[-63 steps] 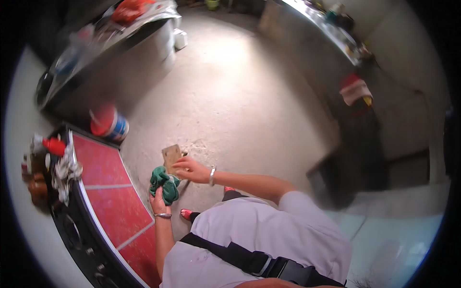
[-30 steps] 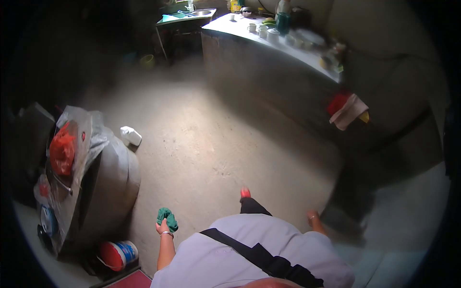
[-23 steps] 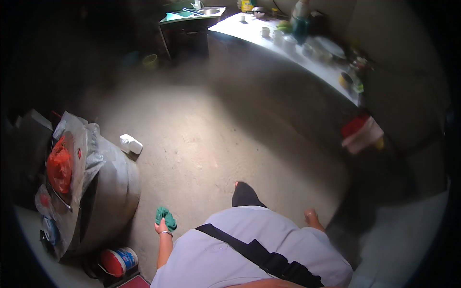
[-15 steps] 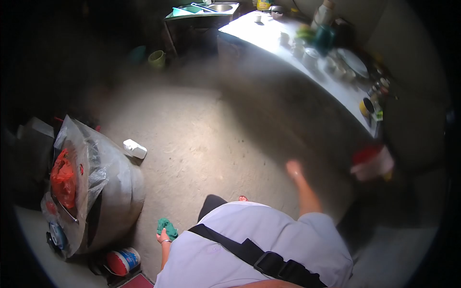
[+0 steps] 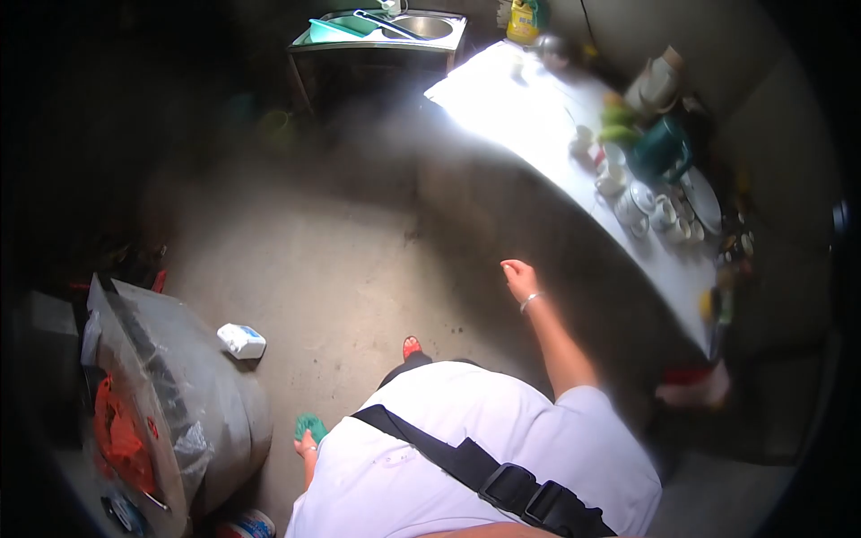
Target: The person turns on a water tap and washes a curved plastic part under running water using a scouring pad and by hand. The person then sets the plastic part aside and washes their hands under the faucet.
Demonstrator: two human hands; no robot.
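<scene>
At my left side, low in the view, my left hand (image 5: 306, 443) is closed around a crumpled green cloth (image 5: 309, 425). My right hand (image 5: 517, 279) reaches out ahead over the floor, fingers curled in and nothing seen in them; a bracelet circles its wrist. Closest to that hand is the long white counter (image 5: 574, 161), whose edge runs to its right, apart from it. A white bottle (image 5: 241, 341) stands on the floor ahead of the cloth, beside a large plastic-covered container.
The covered container (image 5: 211, 394) with a red bag (image 5: 123, 435) occupies the left. On the counter are a dark green jug (image 5: 662, 148) and several white cups (image 5: 662, 212). A sink (image 5: 419, 28) with a green basin (image 5: 343, 30) stands at the far end. A printed bucket (image 5: 247, 524) sits at lower left.
The counter, sink and bottle have shifted in view as I step forward. My right hand has swung further forward and up; my left hand keeps hold of the green cloth.
</scene>
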